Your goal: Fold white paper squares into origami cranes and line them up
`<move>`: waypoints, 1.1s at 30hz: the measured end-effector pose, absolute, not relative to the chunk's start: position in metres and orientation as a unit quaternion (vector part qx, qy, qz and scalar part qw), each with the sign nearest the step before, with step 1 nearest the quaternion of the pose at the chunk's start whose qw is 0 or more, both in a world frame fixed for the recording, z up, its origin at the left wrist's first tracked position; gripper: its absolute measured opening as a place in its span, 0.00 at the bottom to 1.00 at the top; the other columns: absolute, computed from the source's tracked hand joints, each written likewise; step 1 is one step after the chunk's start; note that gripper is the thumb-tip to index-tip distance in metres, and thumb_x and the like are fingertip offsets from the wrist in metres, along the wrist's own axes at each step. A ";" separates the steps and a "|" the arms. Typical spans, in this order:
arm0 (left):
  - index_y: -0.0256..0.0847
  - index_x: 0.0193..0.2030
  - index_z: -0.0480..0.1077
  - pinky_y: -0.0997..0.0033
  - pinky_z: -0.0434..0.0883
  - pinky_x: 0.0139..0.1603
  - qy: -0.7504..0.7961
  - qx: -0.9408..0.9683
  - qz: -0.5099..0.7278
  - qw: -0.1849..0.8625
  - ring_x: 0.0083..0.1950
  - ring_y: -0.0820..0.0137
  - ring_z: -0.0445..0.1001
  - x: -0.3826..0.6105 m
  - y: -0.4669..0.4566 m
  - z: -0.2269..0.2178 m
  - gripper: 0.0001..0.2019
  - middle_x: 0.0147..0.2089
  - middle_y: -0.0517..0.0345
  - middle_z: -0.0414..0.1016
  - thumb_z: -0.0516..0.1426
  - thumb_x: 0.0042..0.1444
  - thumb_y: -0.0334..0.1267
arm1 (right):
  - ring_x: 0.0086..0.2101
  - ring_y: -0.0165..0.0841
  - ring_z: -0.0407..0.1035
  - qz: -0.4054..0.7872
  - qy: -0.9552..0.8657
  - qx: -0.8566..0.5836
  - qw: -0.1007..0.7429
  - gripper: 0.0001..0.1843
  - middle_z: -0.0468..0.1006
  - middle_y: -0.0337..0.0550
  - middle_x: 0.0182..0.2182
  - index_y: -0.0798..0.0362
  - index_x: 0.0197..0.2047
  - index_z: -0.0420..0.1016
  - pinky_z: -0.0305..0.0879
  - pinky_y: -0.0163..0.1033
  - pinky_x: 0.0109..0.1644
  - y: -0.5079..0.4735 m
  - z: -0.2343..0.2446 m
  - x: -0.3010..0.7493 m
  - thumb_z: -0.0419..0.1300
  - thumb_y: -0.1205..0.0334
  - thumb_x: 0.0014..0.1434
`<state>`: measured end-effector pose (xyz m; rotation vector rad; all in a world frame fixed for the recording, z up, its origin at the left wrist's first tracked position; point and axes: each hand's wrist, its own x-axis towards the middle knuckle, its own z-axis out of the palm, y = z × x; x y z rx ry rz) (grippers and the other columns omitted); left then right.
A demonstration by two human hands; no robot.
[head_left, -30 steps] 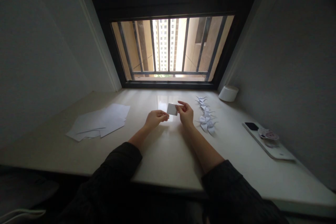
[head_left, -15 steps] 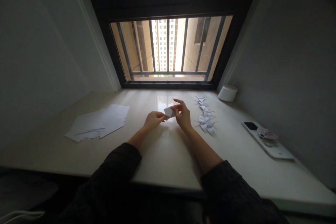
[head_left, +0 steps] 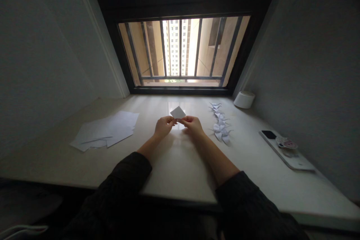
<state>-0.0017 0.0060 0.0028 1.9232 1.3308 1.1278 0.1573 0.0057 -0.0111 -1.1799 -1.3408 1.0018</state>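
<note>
Paper (head_left: 177, 112) higher than before, tilted

No text, label, brand or number can be read anywhere in this view.

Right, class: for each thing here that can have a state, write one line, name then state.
folded paper: held up, pinched at its lower edge.
left hand: shut on folded paper.
right hand: shut on folded paper.
paper sheets: loose pile, lying flat.
paper cranes: folded, set in a row.
</note>
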 end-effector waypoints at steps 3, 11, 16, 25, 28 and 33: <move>0.42 0.28 0.73 0.73 0.64 0.32 0.538 0.743 0.359 0.172 0.32 0.70 0.74 -0.004 0.003 0.006 0.11 0.30 0.59 0.78 0.53 0.54 0.42 | 0.21 0.28 0.64 0.422 -0.569 -0.496 0.502 0.24 0.75 0.41 0.21 0.58 0.27 0.78 0.59 0.32 0.22 0.005 -0.014 0.158 0.67 0.43 0.37; 0.47 0.30 0.74 0.72 0.58 0.30 0.585 0.749 0.299 0.090 0.33 0.69 0.72 -0.008 0.000 0.015 0.11 0.31 0.61 0.77 0.52 0.55 0.45 | 0.27 0.34 0.69 0.481 -0.539 -0.476 0.502 0.23 0.77 0.43 0.23 0.57 0.29 0.81 0.70 0.38 0.26 0.004 -0.012 0.160 0.68 0.46 0.37; 0.47 0.29 0.75 0.72 0.58 0.30 0.597 0.735 0.308 0.098 0.31 0.69 0.72 -0.011 0.004 0.013 0.10 0.30 0.61 0.77 0.54 0.54 0.45 | 0.27 0.30 0.67 0.548 -0.507 -0.428 0.510 0.23 0.77 0.43 0.26 0.57 0.30 0.81 0.71 0.39 0.30 0.004 -0.011 0.160 0.68 0.45 0.37; 0.42 0.27 0.74 0.72 0.63 0.31 0.545 0.707 0.393 0.218 0.30 0.69 0.72 -0.008 0.005 0.007 0.12 0.28 0.57 0.77 0.55 0.52 0.47 | 0.27 0.31 0.69 0.511 -0.518 -0.448 0.520 0.23 0.79 0.47 0.30 0.55 0.29 0.79 0.65 0.37 0.30 0.005 -0.008 0.159 0.63 0.41 0.43; 0.39 0.28 0.74 0.73 0.64 0.29 0.505 0.667 0.438 0.329 0.28 0.70 0.72 -0.003 0.005 0.006 0.14 0.28 0.54 0.77 0.57 0.49 0.48 | 0.30 0.34 0.70 0.467 -0.509 -0.466 0.553 0.22 0.79 0.47 0.27 0.55 0.27 0.78 0.63 0.36 0.31 0.003 -0.006 0.155 0.62 0.42 0.44; 0.37 0.30 0.75 0.76 0.61 0.24 0.499 0.601 0.471 0.409 0.28 0.71 0.71 0.000 0.003 0.005 0.15 0.30 0.52 0.77 0.59 0.45 0.49 | 0.30 0.34 0.71 0.458 -0.511 -0.472 0.553 0.21 0.80 0.46 0.28 0.55 0.30 0.79 0.61 0.36 0.30 -0.001 -0.006 0.149 0.66 0.45 0.39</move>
